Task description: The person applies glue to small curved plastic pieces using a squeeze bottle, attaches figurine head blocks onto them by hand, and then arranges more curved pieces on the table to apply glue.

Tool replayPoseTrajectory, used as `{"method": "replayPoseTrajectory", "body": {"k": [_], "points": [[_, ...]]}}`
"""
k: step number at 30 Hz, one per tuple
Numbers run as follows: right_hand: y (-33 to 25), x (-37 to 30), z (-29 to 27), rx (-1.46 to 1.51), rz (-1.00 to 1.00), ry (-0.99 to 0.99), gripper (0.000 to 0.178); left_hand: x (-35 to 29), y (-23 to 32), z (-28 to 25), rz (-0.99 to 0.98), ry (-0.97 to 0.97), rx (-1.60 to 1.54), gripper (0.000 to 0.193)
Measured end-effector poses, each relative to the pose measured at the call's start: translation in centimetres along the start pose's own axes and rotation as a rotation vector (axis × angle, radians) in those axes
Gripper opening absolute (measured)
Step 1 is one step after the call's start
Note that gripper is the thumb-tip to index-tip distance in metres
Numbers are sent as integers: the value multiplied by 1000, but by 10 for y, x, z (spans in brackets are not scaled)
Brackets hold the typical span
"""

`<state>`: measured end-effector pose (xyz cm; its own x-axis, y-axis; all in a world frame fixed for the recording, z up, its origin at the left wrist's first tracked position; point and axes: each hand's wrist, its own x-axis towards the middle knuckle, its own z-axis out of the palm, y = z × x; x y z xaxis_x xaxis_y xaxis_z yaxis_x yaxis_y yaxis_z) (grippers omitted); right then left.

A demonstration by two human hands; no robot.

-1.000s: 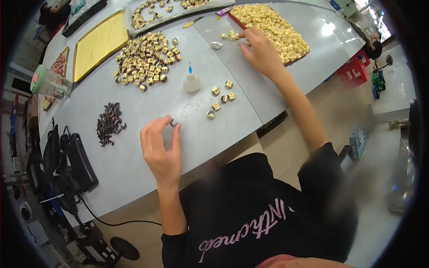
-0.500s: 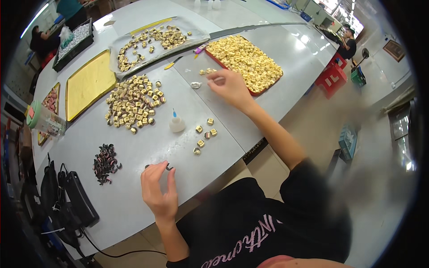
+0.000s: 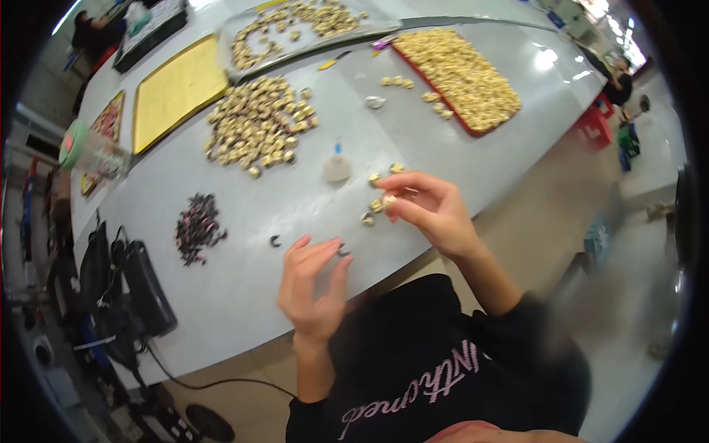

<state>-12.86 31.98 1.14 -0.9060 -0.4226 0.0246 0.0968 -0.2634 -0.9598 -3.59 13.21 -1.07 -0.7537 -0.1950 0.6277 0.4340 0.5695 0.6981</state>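
Observation:
My left hand (image 3: 314, 288) hovers over the near part of the table, thumb and fingers pinching a small dark curved piece (image 3: 343, 252). To its right, my right hand (image 3: 443, 221) holds a small cream-coloured piece (image 3: 389, 202) at the thumb tip. Around those fingertips lie several gold-and-dark cube-shaped pieces (image 3: 368, 219), some partly hidden by the hand. Another dark curved piece (image 3: 275, 241) rests left of my left hand. Beyond my hands stands a small white squeeze bottle (image 3: 337, 169) with a blue needle tip.
A pile of dark curved pieces (image 3: 199, 230) lies left, with gold-and-dark pieces (image 3: 258, 125) heaped beyond. A red tray (image 3: 474, 127) holds cream pieces at far right. Further left are a yellow tray (image 3: 181, 92), a clear jar (image 3: 100, 155) and a black power adapter (image 3: 150, 288).
My right hand has come back from beside the red tray toward the loose cubes, now with a cream piece in its fingers. The view has shifted; my left hand keeps its pinch.

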Motion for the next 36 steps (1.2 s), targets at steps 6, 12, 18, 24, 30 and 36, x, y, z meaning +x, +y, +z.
{"method": "replayPoseTrajectory", "body": {"k": [6, 12, 18, 24, 30, 36], "points": [[3, -13, 19, 11, 115, -66, 17, -1, -4, 6, -6, 20, -131, 35], [11, -13, 23, 139, 249, -81, 19, -4, -7, 4, 0, 28, -174, 34], [15, -14, 24, 139, 279, -120, 19, -4, -7, 3, 33, 6, -162, 35], [4, -8, 20, 199, 416, -236, 20, -5, -11, 1, 57, 5, -197, 40], [15, -6, 16, 405, 487, -316, 41, -8, -9, -2, -2, -12, -263, 45], [19, -4, 17, 487, 488, -337, 52, -3, -8, -2, 23, -68, -316, 48]]}}
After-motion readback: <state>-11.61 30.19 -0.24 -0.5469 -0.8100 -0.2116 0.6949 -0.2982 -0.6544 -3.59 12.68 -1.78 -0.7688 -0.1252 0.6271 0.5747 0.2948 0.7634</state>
